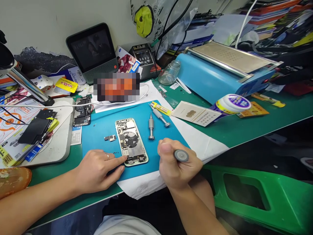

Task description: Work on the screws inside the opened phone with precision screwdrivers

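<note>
An opened phone (132, 140), its inner boards and a round dark coil exposed, lies on a blue mat (99, 130). My left hand (102, 168) rests at its lower left corner, index finger stretched onto the edge and the other fingers loosely apart. Right of the phone, my right hand (178, 163) is raised and closed around a screwdriver (181, 155); only its round grey cap shows, the tip being hidden. Two more grey screwdrivers, an upright-pointing one (151, 127) and a slanted one (160, 117), lie beyond. A small metal-covered part (110, 138) and tiny dark bits sit left of the phone.
Another opened phone (82, 111) lies left of the mat, near a white cable (61, 105). A blue machine with a metal plate (210, 75) stands back right, before it a white-lidded tub (233, 103). A tablet-like screen (91, 49) leans behind. A green stool (256, 195) is below right.
</note>
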`<state>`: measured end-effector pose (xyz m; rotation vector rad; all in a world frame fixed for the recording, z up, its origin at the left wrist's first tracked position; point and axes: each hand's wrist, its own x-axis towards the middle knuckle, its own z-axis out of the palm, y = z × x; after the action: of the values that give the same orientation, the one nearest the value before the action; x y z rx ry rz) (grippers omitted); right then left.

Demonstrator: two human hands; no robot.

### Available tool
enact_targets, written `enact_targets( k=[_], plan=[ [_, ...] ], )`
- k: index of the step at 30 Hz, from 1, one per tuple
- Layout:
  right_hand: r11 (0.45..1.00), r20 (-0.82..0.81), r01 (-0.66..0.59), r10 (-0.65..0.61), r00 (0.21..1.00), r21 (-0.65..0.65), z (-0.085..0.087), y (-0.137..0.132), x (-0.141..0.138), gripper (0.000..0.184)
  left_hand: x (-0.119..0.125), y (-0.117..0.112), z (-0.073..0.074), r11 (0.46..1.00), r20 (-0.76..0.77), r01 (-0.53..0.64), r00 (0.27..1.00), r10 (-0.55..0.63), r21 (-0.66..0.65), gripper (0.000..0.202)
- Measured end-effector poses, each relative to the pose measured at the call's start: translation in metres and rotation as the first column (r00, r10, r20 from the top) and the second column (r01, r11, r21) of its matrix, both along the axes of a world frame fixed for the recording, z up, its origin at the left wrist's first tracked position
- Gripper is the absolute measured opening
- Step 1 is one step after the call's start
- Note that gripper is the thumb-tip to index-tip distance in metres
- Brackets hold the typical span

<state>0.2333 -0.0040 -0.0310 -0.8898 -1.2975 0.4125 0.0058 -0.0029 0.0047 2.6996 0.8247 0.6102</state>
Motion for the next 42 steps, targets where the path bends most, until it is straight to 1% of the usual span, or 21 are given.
enact_targets(
  k=[3,5,7,8,9,10,12,13,15,17,19,22,25,29,30,34,36,39,42],
  plan=[
    [1.000,0.017,0.018,-0.019,1.000,0.021,0.001,0.000,0.000,0.042,0.000,0.000,0.000,1.000,-0.007,-0.002,1.000,0.003,0.027,0.026],
    [0.998,0.074,-0.002,-0.003,0.997,0.063,0.005,0.000,0.002,0.037,0.000,0.000,0.000,0.999,-0.013,0.001,1.000,0.000,0.040,0.026],
    [0.992,0.205,-0.095,0.076,0.976,0.085,0.014,0.001,0.008,0.025,0.000,-0.001,0.001,0.999,-0.013,0.006,1.000,-0.005,0.042,0.026],
    [0.985,0.294,-0.157,0.129,0.947,0.077,0.019,0.001,0.014,0.018,0.000,-0.001,0.001,0.999,-0.011,0.008,1.000,-0.008,0.038,0.027],
    [0.974,0.388,-0.218,0.179,0.904,0.058,0.026,0.002,0.020,0.013,0.000,-0.001,0.001,0.999,-0.010,0.011,1.000,-0.011,0.034,0.027],
    [0.965,0.476,-0.258,0.209,0.854,0.040,0.031,0.004,0.027,0.012,0.000,-0.001,0.000,0.999,-0.007,0.014,1.000,-0.014,0.031,0.027],
    [0.953,0.630,-0.302,0.218,0.745,0.028,0.041,0.009,0.043,0.016,0.000,-0.002,0.000,1.000,-0.008,0.017,1.000,-0.017,0.025,0.026],
    [0.953,0.695,-0.302,0.196,0.691,0.033,0.045,0.013,0.051,0.018,-0.001,-0.002,0.000,1.000,-0.012,0.016,1.000,-0.015,0.021,0.026],
    [0.962,0.802,-0.263,0.102,0.588,0.070,0.048,0.019,0.067,0.022,-0.001,-0.002,-0.001,1.000,-0.018,0.014,1.000,-0.013,0.017,0.026],
    [0.967,0.868,-0.226,0.013,0.496,0.115,0.049,0.024,0.080,0.026,-0.001,-0.001,-0.001,1.000,-0.019,0.016,1.000,-0.016,0.011,0.026],
    [0.967,0.901,-0.210,-0.041,0.432,0.144,0.049,0.028,0.090,0.030,-0.001,-0.001,-0.001,1.000,-0.013,0.017,1.000,-0.017,0.007,0.026],
    [0.957,0.921,-0.220,-0.093,0.378,0.187,0.049,0.034,0.097,0.032,-0.001,-0.001,-0.001,1.000,-0.011,0.016,1.000,-0.016,0.006,0.025],
    [0.940,0.941,-0.264,-0.128,0.312,0.215,0.048,0.046,0.096,0.030,-0.001,-0.001,-0.001,1.000,-0.007,0.020,1.000,-0.020,0.009,0.026],
    [0.931,0.967,-0.310,-0.128,0.221,0.194,0.049,0.072,0.085,0.031,-0.002,-0.001,-0.003,1.000,-0.012,0.015,1.000,-0.015,0.015,0.027],
    [0.933,0.975,-0.315,-0.122,0.186,0.177,0.050,0.079,0.082,0.030,-0.003,-0.001,-0.003,1.000,-0.015,0.014,1.000,-0.014,0.017,0.027],
    [0.948,0.998,-0.316,-0.050,-0.029,0.039,0.054,0.102,0.071,0.027,-0.004,0.000,-0.004,1.000,-0.019,0.010,1.000,-0.009,0.010,0.028],
    [0.956,0.995,-0.291,0.009,-0.099,-0.038,0.055,0.109,0.066,0.026,-0.004,0.000,-0.004,1.000,-0.022,0.006,1.000,-0.006,0.011,0.028],
    [0.961,0.985,-0.248,0.086,-0.151,-0.122,0.055,0.112,0.060,0.022,-0.003,-0.001,-0.004,1.000,-0.028,0.003,1.000,-0.003,0.017,0.028],
    [0.959,0.971,-0.196,0.174,-0.162,-0.205,0.053,0.110,0.057,0.018,-0.002,-0.001,-0.003,1.000,-0.027,0.003,1.000,-0.002,0.021,0.028]
  ],
)
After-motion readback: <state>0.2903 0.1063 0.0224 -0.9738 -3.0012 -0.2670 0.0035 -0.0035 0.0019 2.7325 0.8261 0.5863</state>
